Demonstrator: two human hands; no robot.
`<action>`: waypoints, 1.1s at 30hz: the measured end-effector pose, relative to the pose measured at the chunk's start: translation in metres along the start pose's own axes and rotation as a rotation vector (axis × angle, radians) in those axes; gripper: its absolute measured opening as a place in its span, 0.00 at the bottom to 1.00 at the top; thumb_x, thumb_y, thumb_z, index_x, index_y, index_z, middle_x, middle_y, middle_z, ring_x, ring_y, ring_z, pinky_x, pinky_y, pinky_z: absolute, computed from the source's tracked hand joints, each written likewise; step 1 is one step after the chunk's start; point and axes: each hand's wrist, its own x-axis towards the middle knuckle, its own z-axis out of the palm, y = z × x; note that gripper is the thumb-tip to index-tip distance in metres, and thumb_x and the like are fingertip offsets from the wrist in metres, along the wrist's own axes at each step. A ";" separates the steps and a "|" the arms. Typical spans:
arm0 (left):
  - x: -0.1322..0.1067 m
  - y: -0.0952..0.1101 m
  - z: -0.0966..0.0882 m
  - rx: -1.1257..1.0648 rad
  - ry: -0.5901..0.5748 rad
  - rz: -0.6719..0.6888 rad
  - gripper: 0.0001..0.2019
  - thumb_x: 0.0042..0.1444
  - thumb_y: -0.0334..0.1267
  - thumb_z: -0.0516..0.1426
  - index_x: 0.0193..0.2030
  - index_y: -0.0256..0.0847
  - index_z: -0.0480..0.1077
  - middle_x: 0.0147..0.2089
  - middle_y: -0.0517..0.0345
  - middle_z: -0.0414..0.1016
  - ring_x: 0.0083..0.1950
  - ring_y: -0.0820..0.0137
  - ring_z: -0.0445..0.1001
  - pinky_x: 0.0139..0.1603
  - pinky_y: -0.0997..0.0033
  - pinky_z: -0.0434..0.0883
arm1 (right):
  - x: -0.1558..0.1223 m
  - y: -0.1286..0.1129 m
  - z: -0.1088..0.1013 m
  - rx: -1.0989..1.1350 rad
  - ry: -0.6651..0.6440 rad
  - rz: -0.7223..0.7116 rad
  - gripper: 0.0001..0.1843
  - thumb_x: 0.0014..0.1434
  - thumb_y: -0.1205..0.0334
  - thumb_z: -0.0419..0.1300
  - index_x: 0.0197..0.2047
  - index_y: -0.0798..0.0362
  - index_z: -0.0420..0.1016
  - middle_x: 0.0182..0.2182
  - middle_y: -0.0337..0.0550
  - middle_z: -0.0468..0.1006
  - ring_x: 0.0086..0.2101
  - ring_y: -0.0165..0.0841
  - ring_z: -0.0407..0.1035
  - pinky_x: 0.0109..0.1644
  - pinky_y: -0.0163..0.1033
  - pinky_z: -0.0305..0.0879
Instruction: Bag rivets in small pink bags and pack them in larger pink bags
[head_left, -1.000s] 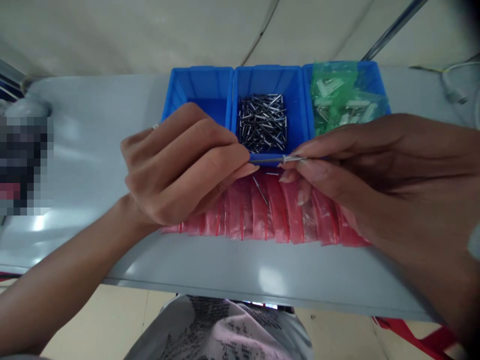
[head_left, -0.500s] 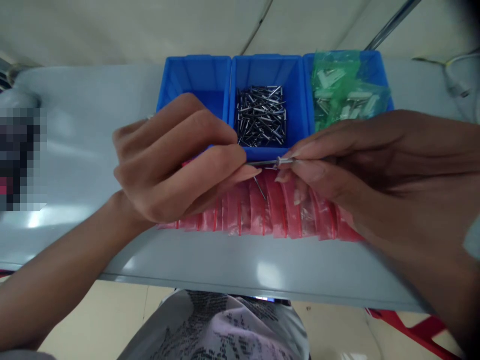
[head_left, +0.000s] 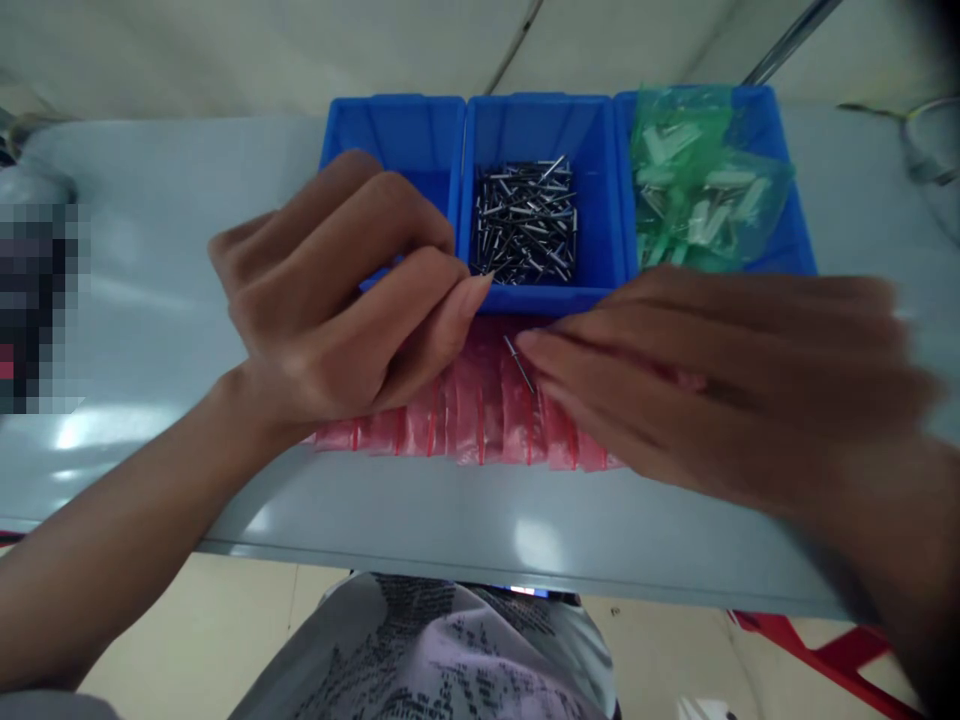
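My left hand hovers over the left end of a row of red plastic bags, its fingers curled and thumb pressed to the fingertips; what it pinches is hidden. My right hand is smeared by motion. Its fingers lie stretched leftward and low over the bags' right half, and its thumb is hidden. One loose metal pin lies on the bags between the two hands. Just behind stands a blue bin with a heap of metal pins.
A blue bin sits to the left of the pin bin. Another blue bin to the right holds green bags of small white parts. All rest on a grey table. A blurred-out patch covers the far left.
The pin held between both hands is no longer seen. My right hand has swept left and down over the red bags. My left hand has pulled slightly back, still pinched.
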 end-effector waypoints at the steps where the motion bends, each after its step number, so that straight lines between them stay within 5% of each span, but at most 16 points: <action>1: 0.000 0.000 0.000 0.005 -0.002 0.008 0.03 0.61 0.38 0.64 0.39 0.48 0.73 0.39 0.56 0.80 0.34 0.67 0.71 0.29 0.59 0.64 | -0.001 0.002 0.006 -0.136 -0.051 -0.196 0.03 0.65 0.58 0.73 0.37 0.41 0.88 0.29 0.29 0.86 0.28 0.33 0.77 0.23 0.43 0.65; 4: 0.001 0.000 0.001 0.026 -0.005 0.029 0.04 0.61 0.37 0.63 0.37 0.48 0.72 0.37 0.57 0.79 0.34 0.67 0.70 0.27 0.60 0.64 | -0.008 0.005 0.022 -0.323 -0.174 -0.381 0.11 0.72 0.69 0.62 0.47 0.50 0.87 0.41 0.39 0.89 0.38 0.37 0.81 0.32 0.44 0.75; 10: -0.001 0.002 -0.002 0.046 -0.005 0.040 0.05 0.61 0.37 0.65 0.38 0.46 0.72 0.37 0.57 0.78 0.35 0.69 0.73 0.25 0.62 0.61 | -0.016 -0.001 0.030 -0.061 -0.192 -0.181 0.14 0.71 0.74 0.62 0.53 0.52 0.83 0.47 0.43 0.86 0.45 0.34 0.82 0.52 0.40 0.82; 13: -0.001 0.008 -0.008 0.049 -0.084 -0.028 0.02 0.66 0.36 0.60 0.44 0.46 0.74 0.41 0.57 0.79 0.39 0.67 0.79 0.29 0.62 0.66 | -0.013 -0.005 0.024 0.016 -0.098 -0.070 0.16 0.70 0.74 0.62 0.54 0.46 0.82 0.48 0.38 0.87 0.43 0.30 0.83 0.49 0.35 0.82; 18: 0.003 0.017 -0.012 -0.015 -0.092 0.072 0.20 0.69 0.42 0.63 0.63 0.37 0.73 0.46 0.56 0.83 0.43 0.63 0.83 0.34 0.61 0.79 | -0.007 -0.008 0.016 0.194 0.065 0.153 0.18 0.62 0.75 0.70 0.50 0.44 0.81 0.44 0.32 0.89 0.41 0.31 0.84 0.48 0.38 0.85; 21: 0.006 0.018 -0.008 -0.063 -0.057 0.143 0.19 0.68 0.41 0.65 0.59 0.32 0.75 0.44 0.54 0.83 0.42 0.63 0.85 0.36 0.63 0.82 | -0.007 -0.009 0.017 0.358 0.135 0.274 0.21 0.58 0.76 0.73 0.49 0.43 0.80 0.43 0.30 0.88 0.42 0.33 0.85 0.45 0.40 0.87; 26: 0.006 0.017 -0.007 -0.048 -0.083 0.127 0.08 0.68 0.36 0.63 0.51 0.39 0.74 0.42 0.59 0.81 0.42 0.67 0.85 0.35 0.67 0.82 | -0.005 -0.009 0.019 0.442 0.222 0.303 0.13 0.61 0.70 0.74 0.45 0.46 0.81 0.40 0.36 0.85 0.45 0.38 0.86 0.44 0.41 0.88; 30: 0.002 0.014 -0.012 -0.018 -0.102 0.027 0.09 0.69 0.36 0.62 0.55 0.43 0.73 0.43 0.60 0.82 0.42 0.66 0.85 0.35 0.63 0.82 | -0.007 -0.008 0.015 0.383 0.115 0.428 0.07 0.66 0.62 0.72 0.47 0.45 0.88 0.43 0.36 0.90 0.41 0.36 0.86 0.45 0.42 0.88; 33: -0.001 0.014 -0.014 -0.019 -0.094 0.014 0.08 0.69 0.36 0.60 0.52 0.40 0.74 0.42 0.57 0.79 0.43 0.62 0.86 0.36 0.58 0.83 | -0.009 -0.011 0.013 0.261 0.171 0.434 0.06 0.67 0.57 0.72 0.47 0.41 0.90 0.40 0.32 0.90 0.38 0.33 0.84 0.47 0.42 0.88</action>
